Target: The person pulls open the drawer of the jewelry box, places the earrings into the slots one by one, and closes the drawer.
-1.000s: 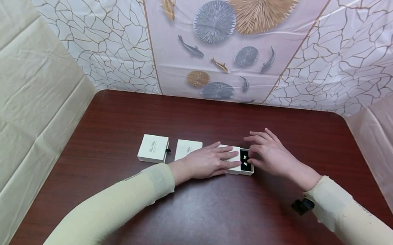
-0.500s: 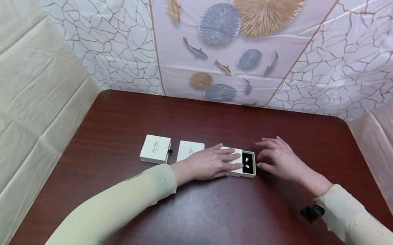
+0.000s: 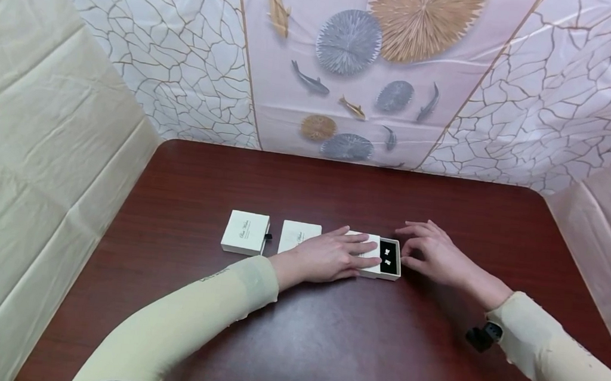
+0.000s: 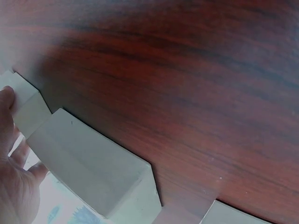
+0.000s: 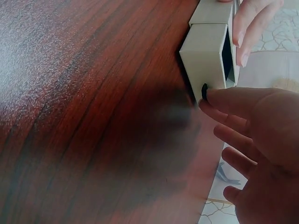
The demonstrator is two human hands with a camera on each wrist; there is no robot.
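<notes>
My left hand (image 3: 327, 257) lies across a white drawer-style jewelry box (image 3: 365, 263), its fingers spread and fairly straight over the sleeve. The drawer (image 3: 399, 264) is partly out on the right side. On its black lining (image 3: 389, 248) sit two small light-coloured pieces that look like stud earrings (image 3: 388, 252). At the drawer's outer end, my right hand (image 3: 435, 254) pinches a small black pull tab (image 5: 204, 91) between thumb and index finger. The right wrist view shows this pinch closely; in the head view the tab is hidden.
A second white box (image 3: 298, 233) stands left of the open one, partly covered by my left hand. Farther left is a third white box (image 3: 245, 232) with a black tab on its right side. All rest on a dark red-brown wooden table (image 3: 293, 345) before a patterned backdrop cloth.
My right hand has drawn back from over the drawer to its outer end and now pinches the tab. The left hand stays on the sleeve. The head view has shifted slightly.
</notes>
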